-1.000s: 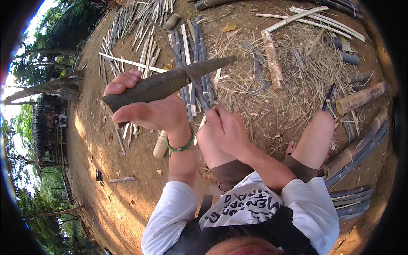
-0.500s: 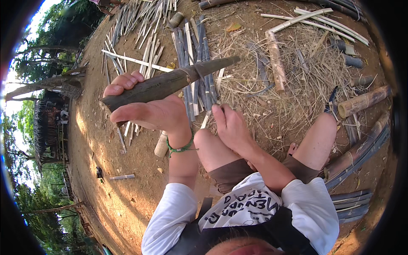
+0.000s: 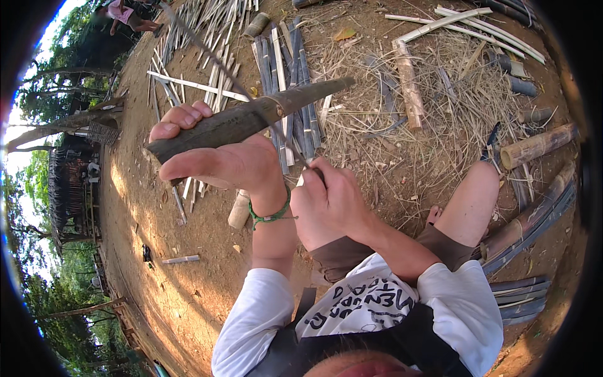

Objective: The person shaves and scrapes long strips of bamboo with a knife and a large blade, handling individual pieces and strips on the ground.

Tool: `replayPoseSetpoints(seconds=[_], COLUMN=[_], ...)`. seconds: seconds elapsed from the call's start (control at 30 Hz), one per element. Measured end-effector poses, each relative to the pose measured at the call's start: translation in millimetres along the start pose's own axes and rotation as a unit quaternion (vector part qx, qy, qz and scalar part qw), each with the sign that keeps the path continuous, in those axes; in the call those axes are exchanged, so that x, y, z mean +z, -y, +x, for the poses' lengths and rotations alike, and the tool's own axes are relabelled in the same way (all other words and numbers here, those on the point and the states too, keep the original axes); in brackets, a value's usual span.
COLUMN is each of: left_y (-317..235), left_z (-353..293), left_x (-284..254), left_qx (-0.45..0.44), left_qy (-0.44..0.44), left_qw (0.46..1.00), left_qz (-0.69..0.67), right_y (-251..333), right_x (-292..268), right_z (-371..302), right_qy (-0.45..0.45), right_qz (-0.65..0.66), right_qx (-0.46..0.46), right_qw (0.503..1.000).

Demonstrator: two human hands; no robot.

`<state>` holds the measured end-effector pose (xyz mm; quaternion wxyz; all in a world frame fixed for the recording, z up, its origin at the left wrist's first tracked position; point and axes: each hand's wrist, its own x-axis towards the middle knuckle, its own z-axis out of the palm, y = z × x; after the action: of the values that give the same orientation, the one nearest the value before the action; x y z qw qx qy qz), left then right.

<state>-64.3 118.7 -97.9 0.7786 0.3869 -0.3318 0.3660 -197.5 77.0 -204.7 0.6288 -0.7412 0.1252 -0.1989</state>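
Note:
My left hand (image 3: 213,160) is closed around a tapered, dark piece of bamboo (image 3: 217,129), fingers on the far side and thumb along the near side. Its pointed end reaches up to the right, and a pale ring crosses it near the middle. My right hand (image 3: 339,198) is in a fist around the grip of what looks like a long knife (image 3: 232,72). Its thin dark blade shows almost edge-on, crossing over the bamboo toward the upper left. Whether blade and bamboo touch, I cannot tell.
Dark bamboo strips (image 3: 304,81) lie ahead of my knees, with pale split strips (image 3: 210,34) farther left. Shavings (image 3: 446,119) cover the ground at right around a bamboo stake (image 3: 408,88). Bamboo poles (image 3: 537,147) lie at far right. A person (image 3: 125,16) is at the far upper left.
The long knife now stretches across the bamboo to the upper left, its blade much more visible. My right hand has turned slightly; my left has barely moved. A person now shows more at upper left.

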Motion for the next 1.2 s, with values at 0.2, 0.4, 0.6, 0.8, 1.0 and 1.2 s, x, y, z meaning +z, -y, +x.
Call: replayPoseSetpoints(seconds=[0.2,0.4,0.6,0.8,1.0,1.2], left_y=[-2,-5,-7,-7,-11,-8], left_z=[1,0,-6,-10,-12,-11], left_x=[-3,-9,-5,-10,-13,-12], left_qx=[-0.006,-0.027,-0.021,-0.034,-0.028,-0.019], left_qy=[-0.051,-0.054,-0.041,-0.013,0.02,0.002], left_qw=[0.999,0.997,0.999,0.999,0.999,0.999], left_qz=[0.014,0.055,0.028,-0.014,-0.014,-0.047], right_y=[5,0,-11,7,-21,-34], right_x=[3,3,3,1,-7,-11], right_z=[-3,-3,1,-11,-1,10], right_qy=[-0.007,0.013,-0.031,-0.004,-0.002,-0.006], right_qz=[0.01,-0.028,-0.027,-0.03,-0.049,-0.073], right_qx=[-0.043,-0.029,-0.001,-0.095,-0.01,0.055], right_qw=[0.999,0.999,0.999,0.995,0.999,0.996])
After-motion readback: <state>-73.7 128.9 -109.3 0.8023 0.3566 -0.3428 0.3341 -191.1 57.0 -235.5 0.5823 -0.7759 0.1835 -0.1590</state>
